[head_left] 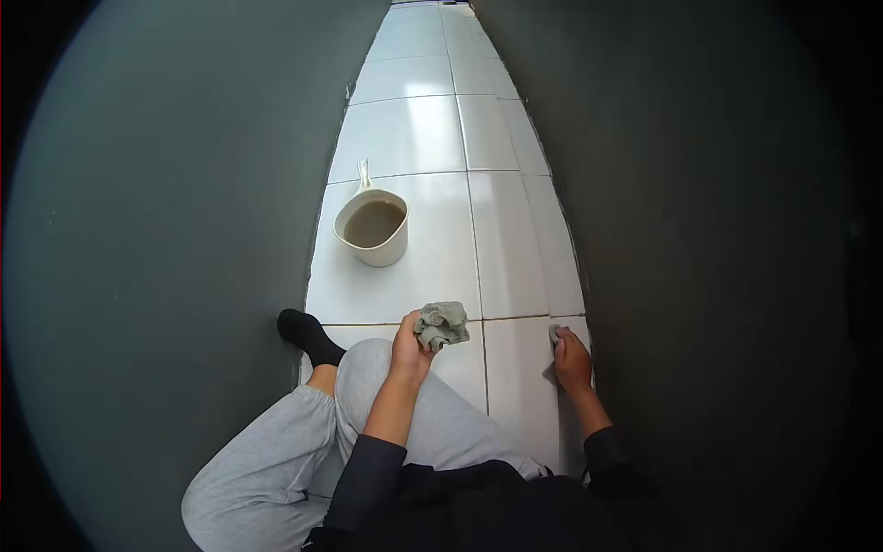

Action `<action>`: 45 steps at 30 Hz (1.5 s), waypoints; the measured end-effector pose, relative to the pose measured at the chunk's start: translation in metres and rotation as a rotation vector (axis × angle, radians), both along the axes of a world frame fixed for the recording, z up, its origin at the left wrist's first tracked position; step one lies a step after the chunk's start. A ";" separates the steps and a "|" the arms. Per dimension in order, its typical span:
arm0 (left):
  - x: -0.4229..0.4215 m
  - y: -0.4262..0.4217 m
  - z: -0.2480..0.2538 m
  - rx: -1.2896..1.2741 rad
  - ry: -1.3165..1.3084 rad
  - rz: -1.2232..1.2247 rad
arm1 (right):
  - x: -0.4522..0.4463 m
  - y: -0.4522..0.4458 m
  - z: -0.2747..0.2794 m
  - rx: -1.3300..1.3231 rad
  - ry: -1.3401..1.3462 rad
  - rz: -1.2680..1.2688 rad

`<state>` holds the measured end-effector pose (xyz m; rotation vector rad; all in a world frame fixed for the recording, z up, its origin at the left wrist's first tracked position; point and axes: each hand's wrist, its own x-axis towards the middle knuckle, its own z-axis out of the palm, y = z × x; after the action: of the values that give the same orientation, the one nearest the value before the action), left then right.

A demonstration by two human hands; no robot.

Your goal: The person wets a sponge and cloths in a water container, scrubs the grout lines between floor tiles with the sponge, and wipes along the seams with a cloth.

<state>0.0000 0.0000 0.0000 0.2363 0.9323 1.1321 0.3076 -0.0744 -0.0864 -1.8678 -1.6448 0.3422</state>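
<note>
A crumpled grey-green cloth (442, 326) is held up in my left hand (410, 354), above my bent knee. My right hand (573, 362) is closed on a small grey piece (554, 335), which looks like cloth or a pad, against the white tiles near their right edge. Beyond my left hand, a white dipper (384, 251) stands upright on the tiles with its handle pointing away from me. Murky brownish liquid (374, 224) is inside it.
White floor tiles (432, 212) with thin dark joints run ahead between two dark grey walls (184, 184). My legs in grey trousers (267, 451) are folded in front of me, and a foot in a black sock (311, 336) rests near the left wall.
</note>
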 end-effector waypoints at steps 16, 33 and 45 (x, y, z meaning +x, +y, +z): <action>0.025 -0.050 0.036 0.329 0.202 -0.462 | 0.001 -0.138 0.142 -0.545 -0.037 -0.080; 0.078 -0.122 -0.004 -0.037 -0.004 -0.351 | -0.017 -0.216 0.041 -0.623 -0.634 0.008; 0.084 -0.120 -0.019 -0.016 -0.089 -0.257 | -0.010 -0.126 0.068 -0.756 -0.558 0.145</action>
<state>0.0837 -0.1204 -0.0190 0.2822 0.8066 0.8910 0.2972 -0.2009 -0.0182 -2.5663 -2.2384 0.6077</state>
